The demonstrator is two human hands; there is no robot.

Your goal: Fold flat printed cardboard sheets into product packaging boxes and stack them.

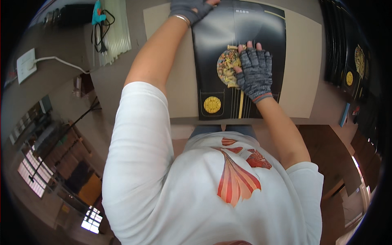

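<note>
A glossy black printed sheet [212, 36] with gold lines and a round patterned emblem lies on a larger grey-beige board [302, 73] in front of me. My right hand [256, 67], in a grey fingerless glove, rests flat on the sheet. Its fingers point away from me and cover the right part of the round emblem [226, 67]. At the sheet's far left corner is my left hand [191, 10], also gloved. One bare digit of it stretches out over the sheet's far edge, while the rest of its fingers are partly cut off by the picture's top.
A stack of similar black printed sheets [341, 57] sits to the right. At the far left lie a teal glue gun [98, 14] with a black cord and a bundle of translucent glue sticks [116, 30]. A white socket [26, 65] with a white cable is nearer left.
</note>
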